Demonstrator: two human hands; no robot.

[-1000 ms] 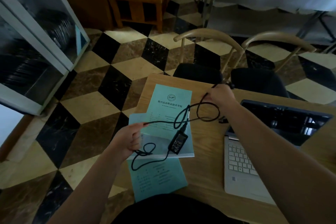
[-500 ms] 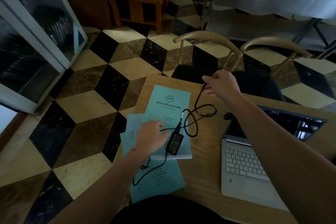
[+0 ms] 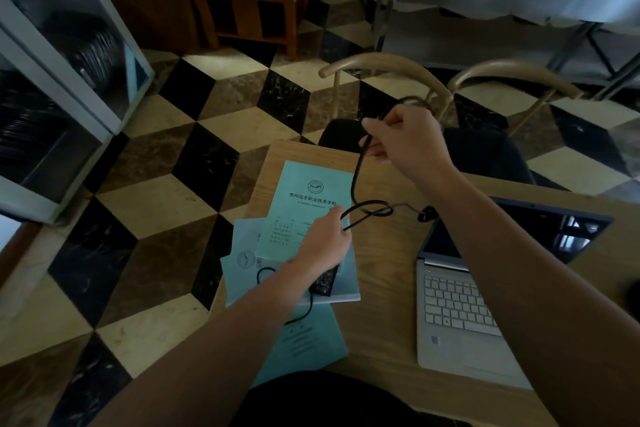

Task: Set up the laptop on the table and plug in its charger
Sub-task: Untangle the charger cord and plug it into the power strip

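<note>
An open silver laptop [image 3: 460,308] sits on the wooden table [image 3: 381,274] at the right, its dark screen tilted back. The black charger cable [image 3: 356,177] runs from my raised right hand [image 3: 405,139] down to a tangled loop [image 3: 372,210] above the table. My left hand [image 3: 323,243] pinches the cable by that loop. The black power brick [image 3: 325,282] lies on the papers, partly hidden under my left wrist. A small black plug end [image 3: 425,213] rests by the laptop's hinge corner.
Teal booklets and sheets [image 3: 311,198] cover the table's left part. Two wooden-backed chairs [image 3: 384,69] with black seats stand behind the far edge. A glass-door cabinet [image 3: 62,73] is at the left on the chequered floor, and a wooden stand [image 3: 249,3] lies beyond.
My right hand has lifted the cable higher and further away. My left hand went from holding the cable to pressing on the papers, and now pinches the loop; the brick stays on the papers.
</note>
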